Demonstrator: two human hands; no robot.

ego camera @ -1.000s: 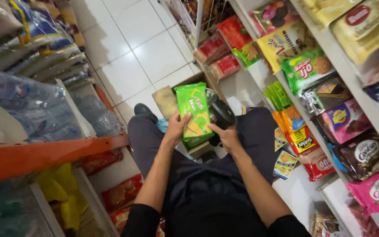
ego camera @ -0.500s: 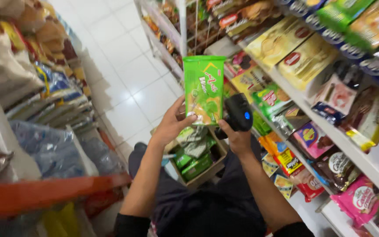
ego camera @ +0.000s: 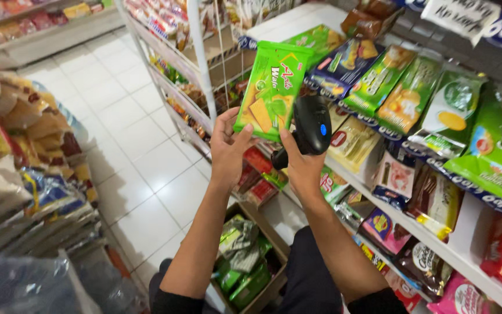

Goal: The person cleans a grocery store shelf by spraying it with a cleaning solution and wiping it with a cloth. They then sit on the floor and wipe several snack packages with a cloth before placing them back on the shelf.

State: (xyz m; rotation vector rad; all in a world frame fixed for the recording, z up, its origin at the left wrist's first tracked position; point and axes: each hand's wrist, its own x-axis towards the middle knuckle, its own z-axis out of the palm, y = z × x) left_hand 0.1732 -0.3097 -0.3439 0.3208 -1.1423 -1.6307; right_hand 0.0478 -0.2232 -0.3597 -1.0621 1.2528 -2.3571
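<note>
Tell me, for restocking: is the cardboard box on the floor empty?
Not empty: the cardboard box holds several green packets.

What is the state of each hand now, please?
Left hand: closed on the lower edge of the green wafer packet.
Right hand: closed around the black handheld scanner, thumb touching the packet.

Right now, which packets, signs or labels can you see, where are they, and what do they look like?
Green wafer packet: flat, raised in left hand.
Black scanner: blue light, in right hand.
Green bags: upper right shelf.
White sign: top right, handwritten.
Cardboard box: floor, green packets inside.
</note>
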